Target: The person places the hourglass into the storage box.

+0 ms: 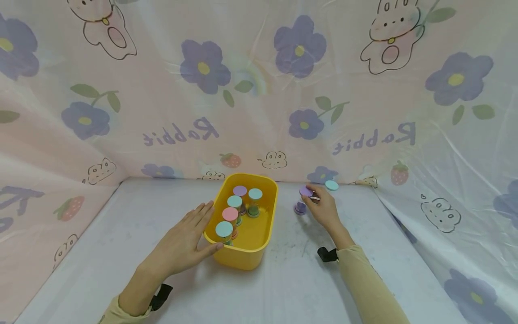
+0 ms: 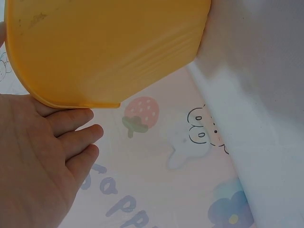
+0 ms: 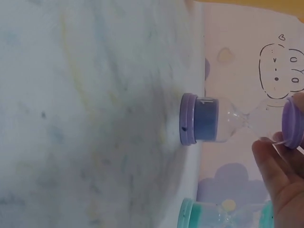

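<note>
The right hand (image 1: pixel 322 208) is out to the right of the yellow tub (image 1: pixel 244 252), and its fingertips pinch the top cap of a purple sand timer (image 1: pixel 302 200). The timer stands up tall on the desk (image 1: pixel 121 225), so its long way runs up and down, with the bottom cap touching the desk and the top cap in the fingers. The right wrist view shows the same timer (image 3: pixel 209 119) with purple caps, blue sand at the bottom end and a thin clear neck in the middle. This hand is much the nearer one to the timer; the tub sits between the timer and the other hand. The right arm comes in from the near edge of the desk, with the wrist a bit bent and the fingers pointing away from the person. The left hand (image 1: pixel 184 240) lies flat and open against the left wall of the tub, fingers straight, thumb on the near corner. It holds nothing. Inside the tub stand more timers (image 1: pixel 234 211) with teal, pink and purple caps. One teal timer (image 1: pixel 332 185) stands past the purple one, farther from the tub.
</note>
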`<act>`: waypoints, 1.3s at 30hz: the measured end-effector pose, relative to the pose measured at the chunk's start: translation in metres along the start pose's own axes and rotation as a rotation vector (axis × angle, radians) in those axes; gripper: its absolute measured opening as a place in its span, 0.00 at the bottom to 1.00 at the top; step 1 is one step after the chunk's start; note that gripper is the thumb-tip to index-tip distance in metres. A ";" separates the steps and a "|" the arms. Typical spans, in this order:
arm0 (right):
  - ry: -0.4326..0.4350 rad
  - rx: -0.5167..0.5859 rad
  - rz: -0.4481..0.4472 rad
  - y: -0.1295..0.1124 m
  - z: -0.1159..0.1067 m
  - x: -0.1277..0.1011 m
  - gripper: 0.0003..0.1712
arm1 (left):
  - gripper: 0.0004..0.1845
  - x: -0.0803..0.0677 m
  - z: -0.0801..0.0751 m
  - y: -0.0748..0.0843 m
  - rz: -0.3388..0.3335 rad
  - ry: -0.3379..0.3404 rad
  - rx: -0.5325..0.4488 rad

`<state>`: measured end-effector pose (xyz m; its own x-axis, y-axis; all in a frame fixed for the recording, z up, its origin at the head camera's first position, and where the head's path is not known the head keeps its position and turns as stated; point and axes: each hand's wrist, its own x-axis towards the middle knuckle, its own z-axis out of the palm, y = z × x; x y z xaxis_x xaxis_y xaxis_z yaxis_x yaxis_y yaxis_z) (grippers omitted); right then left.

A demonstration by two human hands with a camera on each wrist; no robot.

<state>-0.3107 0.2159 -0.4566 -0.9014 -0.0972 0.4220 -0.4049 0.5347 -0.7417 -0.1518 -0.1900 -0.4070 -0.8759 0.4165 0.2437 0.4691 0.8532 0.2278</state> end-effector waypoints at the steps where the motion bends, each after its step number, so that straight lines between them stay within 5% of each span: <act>1: 0.002 -0.002 -0.001 0.000 0.000 0.000 0.26 | 0.54 0.000 0.000 0.000 0.000 0.000 0.000; 29: 0.116 0.028 -0.160 -0.024 0.004 -0.007 0.24 | 0.54 0.000 0.000 -0.002 0.007 0.010 -0.002; 34: 0.151 0.045 -0.222 -0.036 0.002 -0.006 0.24 | 0.54 0.000 0.000 -0.001 -0.007 0.000 -0.006; 39: 0.182 0.052 -0.288 -0.077 -0.004 -0.012 0.22 | 0.54 0.000 0.000 -0.001 -0.009 -0.002 -0.005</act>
<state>-0.2683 0.1794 -0.4028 -0.7088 -0.0834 0.7005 -0.6501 0.4628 -0.6026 -0.1523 -0.1905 -0.4070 -0.8803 0.4093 0.2398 0.4616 0.8556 0.2342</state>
